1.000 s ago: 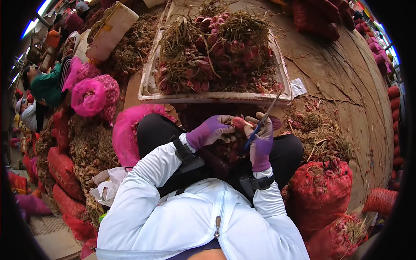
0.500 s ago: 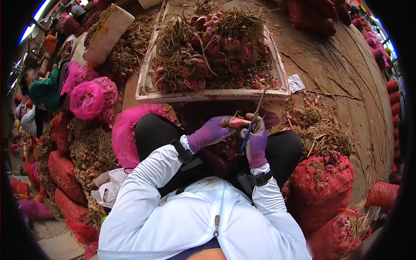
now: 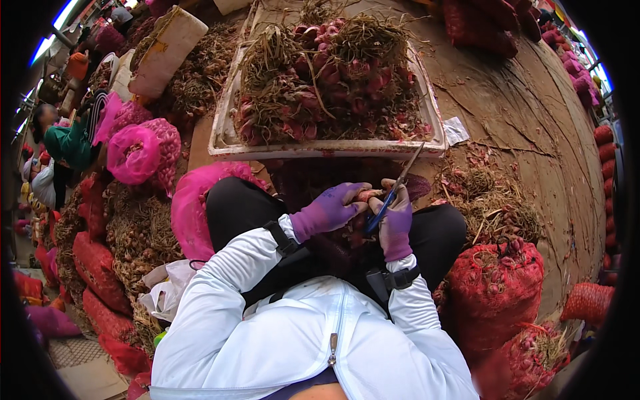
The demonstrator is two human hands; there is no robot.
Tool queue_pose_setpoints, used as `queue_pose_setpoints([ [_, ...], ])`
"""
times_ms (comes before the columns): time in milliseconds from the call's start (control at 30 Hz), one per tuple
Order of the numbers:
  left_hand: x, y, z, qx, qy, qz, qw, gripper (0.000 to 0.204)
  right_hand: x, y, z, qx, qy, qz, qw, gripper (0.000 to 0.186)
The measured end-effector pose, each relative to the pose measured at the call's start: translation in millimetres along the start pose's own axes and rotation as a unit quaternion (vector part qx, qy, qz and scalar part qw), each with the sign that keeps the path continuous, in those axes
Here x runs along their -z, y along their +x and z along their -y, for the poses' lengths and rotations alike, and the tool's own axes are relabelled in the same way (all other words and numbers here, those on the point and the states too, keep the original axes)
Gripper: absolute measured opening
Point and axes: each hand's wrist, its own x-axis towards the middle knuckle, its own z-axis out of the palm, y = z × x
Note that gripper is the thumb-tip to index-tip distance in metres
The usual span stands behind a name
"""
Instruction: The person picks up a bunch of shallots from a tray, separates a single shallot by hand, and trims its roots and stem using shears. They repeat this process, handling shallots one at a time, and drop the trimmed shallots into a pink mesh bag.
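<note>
Both of my hands wear purple gloves and work close together above my lap. My left hand is closed on a reddish shallot, pinched between thumb and fingers. My right hand is wrapped around blue-handled scissors, whose metal blades slant up and to the right, away from me. The thumb side of my right hand is beside the shallot; whether it touches it I cannot tell. Just beyond my hands, a white foam tray holds a heap of shallots with dried stalks.
Pink mesh bags lie to my left, near a white plastic bag. A full red mesh sack stands at my right knee, below a pile of dry stalks. A person in green sits far left.
My left hand has shifted slightly right, and the shallot now sits lower and more hidden by fingers. The scissors' tips have swung right and down. The person in green has leaned.
</note>
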Motion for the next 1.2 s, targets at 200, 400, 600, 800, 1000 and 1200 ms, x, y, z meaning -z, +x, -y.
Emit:
queue_pose_setpoints([
  [200, 0, 1, -12, 0.102, -0.203, 0.043, 0.973, 0.039, 0, -2, 7, -0.014, 0.032, -0.013, 0.999, 0.042],
  [400, 1, 0, -15, 0.106, -0.354, 0.009, 0.929, 0.036, -10, -4, 12, 0.005, 0.033, -0.016, 0.999, 0.042],
  [600, -2, 2, 7, 0.093, -0.226, -0.052, 0.968, 0.028, -9, -9, 8, 0.007, -0.001, 0.009, 1.000, 0.043],
  [800, 1, 3, 5, 0.147, -0.446, -0.066, 0.880, 0.036, -7, -8, 6, 0.024, 0.015, 0.002, 1.000, 0.046],
  [1000, 7, 2, 3, 0.127, -0.523, 0.012, 0.843, 0.046, -7, -8, 8, 0.013, 0.019, -0.014, 1.000, 0.048],
  [1200, 7, 1, -4, 0.115, -0.363, 0.028, 0.924, 0.050, 5, -4, -4, -0.041, 0.049, -0.012, 0.998, 0.047],
])
